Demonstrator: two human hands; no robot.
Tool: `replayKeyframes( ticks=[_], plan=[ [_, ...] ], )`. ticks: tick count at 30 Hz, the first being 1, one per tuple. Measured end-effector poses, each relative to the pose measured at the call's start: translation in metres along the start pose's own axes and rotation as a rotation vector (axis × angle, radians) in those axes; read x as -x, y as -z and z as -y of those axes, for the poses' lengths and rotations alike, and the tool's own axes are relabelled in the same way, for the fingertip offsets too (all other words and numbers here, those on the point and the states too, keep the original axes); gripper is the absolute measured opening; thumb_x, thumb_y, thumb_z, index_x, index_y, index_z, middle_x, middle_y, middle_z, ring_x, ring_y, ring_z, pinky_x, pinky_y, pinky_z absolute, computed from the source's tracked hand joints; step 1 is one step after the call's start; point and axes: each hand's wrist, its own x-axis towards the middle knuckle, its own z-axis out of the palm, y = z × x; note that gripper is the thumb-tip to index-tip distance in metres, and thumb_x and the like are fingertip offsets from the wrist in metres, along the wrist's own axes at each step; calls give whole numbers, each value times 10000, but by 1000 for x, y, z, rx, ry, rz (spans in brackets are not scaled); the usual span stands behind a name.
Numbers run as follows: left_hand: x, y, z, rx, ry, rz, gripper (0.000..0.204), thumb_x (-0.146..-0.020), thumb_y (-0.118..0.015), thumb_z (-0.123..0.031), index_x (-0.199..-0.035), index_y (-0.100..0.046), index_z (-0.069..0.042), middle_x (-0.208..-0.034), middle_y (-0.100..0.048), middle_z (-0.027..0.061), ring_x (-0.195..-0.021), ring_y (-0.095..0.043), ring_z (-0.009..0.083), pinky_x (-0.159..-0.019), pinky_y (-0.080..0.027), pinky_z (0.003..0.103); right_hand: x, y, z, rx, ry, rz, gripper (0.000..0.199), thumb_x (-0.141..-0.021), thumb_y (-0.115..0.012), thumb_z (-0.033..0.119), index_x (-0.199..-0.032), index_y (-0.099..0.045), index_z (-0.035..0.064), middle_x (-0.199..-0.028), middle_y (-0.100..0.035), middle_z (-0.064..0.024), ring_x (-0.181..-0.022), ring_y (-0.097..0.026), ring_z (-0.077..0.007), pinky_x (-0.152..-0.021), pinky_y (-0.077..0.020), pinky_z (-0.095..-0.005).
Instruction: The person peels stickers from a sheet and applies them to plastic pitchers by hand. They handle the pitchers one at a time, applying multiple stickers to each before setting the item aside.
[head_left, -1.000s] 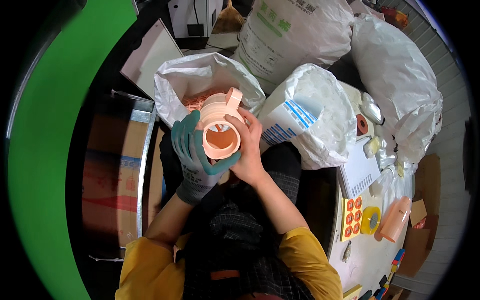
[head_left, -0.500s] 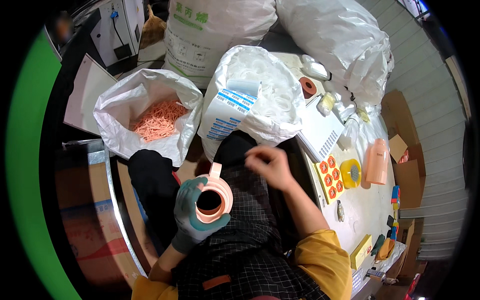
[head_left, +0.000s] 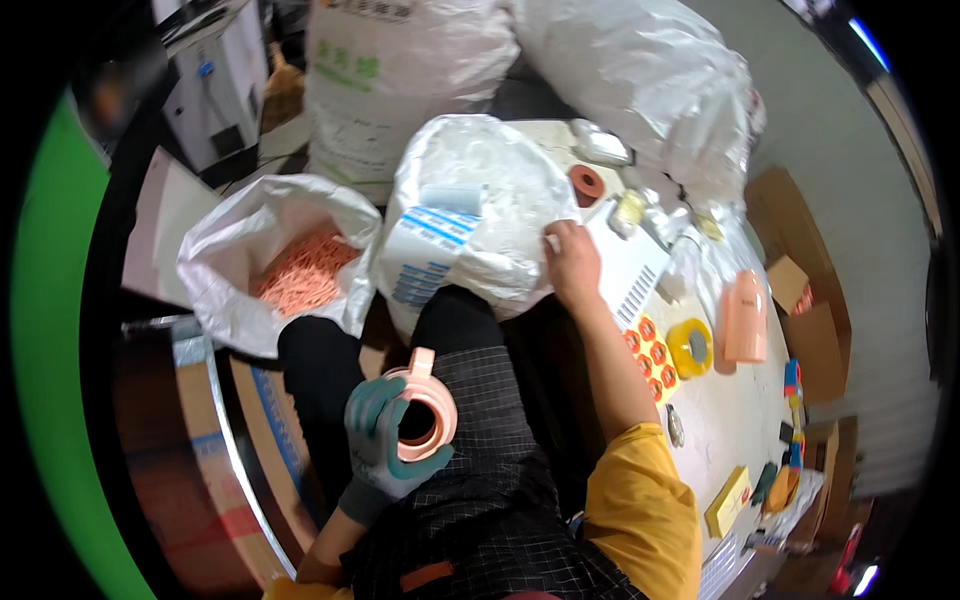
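My left hand (head_left: 388,440), in a grey and green glove, is closed round a pink bottle (head_left: 447,420) with a wide round mouth. A loop-like tab stands out from its rim. Its dark opening faces up, and the lower part is hidden by glove and lap. Bare, my right hand (head_left: 574,262) hovers at the right rim of a white sack (head_left: 510,285) full of clear plastic rings (head_left: 520,190). The right fingers are loosely bent, with a gap by the thumb, and no object shows in them.
Left of the rings stands a white sack (head_left: 225,250) of thin pink strips (head_left: 310,270). On the table at right are a brown tape roll (head_left: 587,185), yellow tape roll (head_left: 690,347), orange-sticker sheet (head_left: 655,365) and another pink bottle (head_left: 746,318). Large filled sacks (head_left: 400,90) rise behind.
My right hand has moved away from above my lap, forward and right to the sack of rings. My left hand keeps its hold on the pink bottle. The view has shifted slightly.
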Motion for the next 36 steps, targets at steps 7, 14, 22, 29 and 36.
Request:
replayKeyframes(
  ticks=[7, 14, 22, 29, 36],
  plan=[
    [7, -16, 10, -163, -145, -149, 995, -781, -915, -327, -1536, -368, 20, -1462, -440, 268, -1261, -510, 456, -1035, -457, 566, 61, 56, 133, -739, 441, 356, 158, -914, -791, 206, -937, -688, 89, -892, -650, -106, -840, -666, -316, -758, -549, -415],
    [-9, 1, 7, -286, -57, 38, 460, -791, -876, -345, -1095, -662, -75, -1155, -639, 120, -1145, -581, 401, -992, -477, 546, 95, 42, 165, -700, 750, 58, 334, -874, -743, 343, -953, -679, 25, -927, -624, -79, -942, -626, -286, -927, -515, -411],
    [-28, 30, 13, -437, -173, 267, 426, -848, -812, -452, -1086, -694, -118, -1156, -639, 90, -1155, -580, 365, -1132, -371, 680, 101, 50, 170, -602, 668, 469, 435, -701, -881, 309, -1031, -693, 98, -1098, -643, -54, -1063, -597, -289, -901, -508, -438],
    [-6, 31, 12, -529, -2, 146, 490, -887, -780, -334, -1273, -637, -69, -1246, -605, 148, -1211, -578, 361, -1157, -332, 746, 105, 41, 189, -621, 679, 451, 368, -691, -858, 338, -915, -727, 77, -1008, -612, -28, -963, -586, -254, -798, -538, -380],
    [-53, 32, -13, -688, 182, 401, 242, -810, -761, -217, -1024, -713, -116, -1024, -631, 105, -1125, -607, 339, -1172, -380, 609, 105, 45, 180, -535, 703, 439, 332, -752, -840, 326, -867, -675, 62, -942, -620, -62, -923, -606, -256, -822, -575, -365]
  ],
)
